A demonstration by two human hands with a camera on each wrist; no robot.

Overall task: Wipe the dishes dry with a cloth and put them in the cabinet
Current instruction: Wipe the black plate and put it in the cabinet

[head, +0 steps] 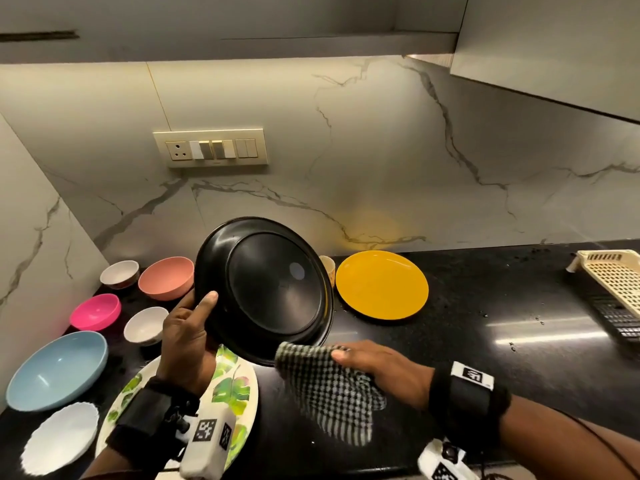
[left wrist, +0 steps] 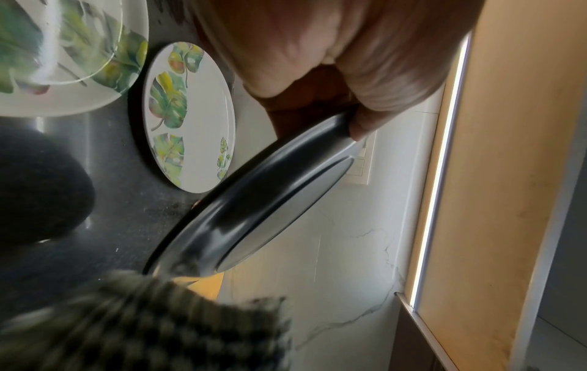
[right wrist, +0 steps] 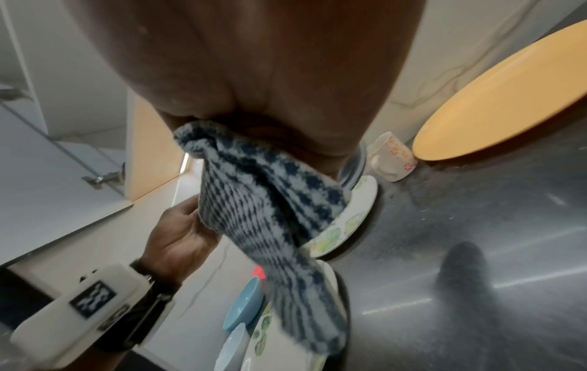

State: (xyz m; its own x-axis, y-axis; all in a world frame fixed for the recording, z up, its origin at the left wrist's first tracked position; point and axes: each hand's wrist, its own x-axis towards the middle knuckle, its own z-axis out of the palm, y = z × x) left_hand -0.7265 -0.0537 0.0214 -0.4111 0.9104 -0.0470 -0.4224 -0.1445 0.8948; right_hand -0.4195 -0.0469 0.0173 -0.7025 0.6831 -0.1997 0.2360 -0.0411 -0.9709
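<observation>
My left hand (head: 188, 327) grips the left rim of a black plate (head: 266, 289), held tilted above the counter with its underside toward me. The same black plate (left wrist: 254, 208) shows edge-on in the left wrist view, my left hand (left wrist: 349, 75) curled over its rim. My right hand (head: 367, 368) holds a black-and-white checked cloth (head: 329, 393) against the plate's lower edge. In the right wrist view the cloth (right wrist: 263, 208) hangs bunched from my right hand (right wrist: 254, 75).
A yellow plate (head: 381, 285) lies on the black counter (head: 502, 341), a small cup (right wrist: 394, 155) behind it. Several bowls (head: 59, 368) and leaf-patterned plates (head: 232, 386) crowd the left. A cream basket (head: 616, 275) sits at right. An upper cabinet (head: 554, 46) hangs overhead.
</observation>
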